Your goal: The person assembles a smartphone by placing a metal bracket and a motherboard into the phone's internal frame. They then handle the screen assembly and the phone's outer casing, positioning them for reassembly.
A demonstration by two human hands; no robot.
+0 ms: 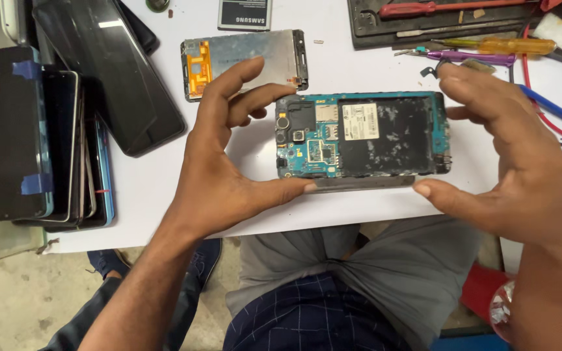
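An opened phone (pixel 385 140) lies flat near the white table's front edge, its blue circuit board and dark battery bay facing up. My left hand (pixel 219 162) grips its left end, thumb on the near edge and fingers curled over the far corner. My right hand (pixel 508 149) grips its right end the same way, thumb under the near edge and fingers over the far side. A detached display panel (pixel 245 62) with an orange flex cable rests just behind the left hand.
A stack of phones and screens (pixel 40 143) fills the table's left side. A phone battery (pixel 244 14) lies at the back. A dark tool tray (pixel 437 23), screwdrivers (pixel 508 45), a purple tool (pixel 473 58) and red and blue cables (pixel 554 110) crowd the back right.
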